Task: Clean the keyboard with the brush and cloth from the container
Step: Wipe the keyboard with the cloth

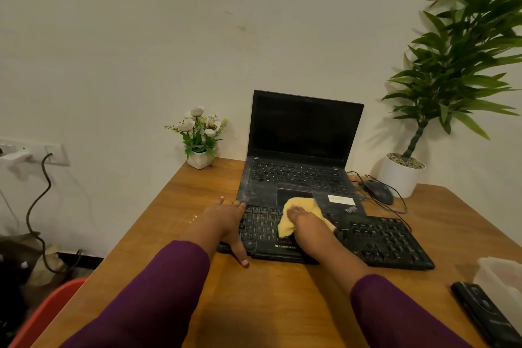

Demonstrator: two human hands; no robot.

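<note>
Wiping down my dusty black plastic keyboard (367, 237) on the wooden desk (282, 305)

Right hand (306, 220) pinching a crumpled yellow cloth (302, 206) onto the keys, left hand (226, 220) spread flat on the keyboard's left end.

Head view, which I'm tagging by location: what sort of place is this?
Probably a home or small-office desk: a wooden table against a wall, carrying an open laptop, an external keyboard and wired mouse, with potted plants beside them.
</note>
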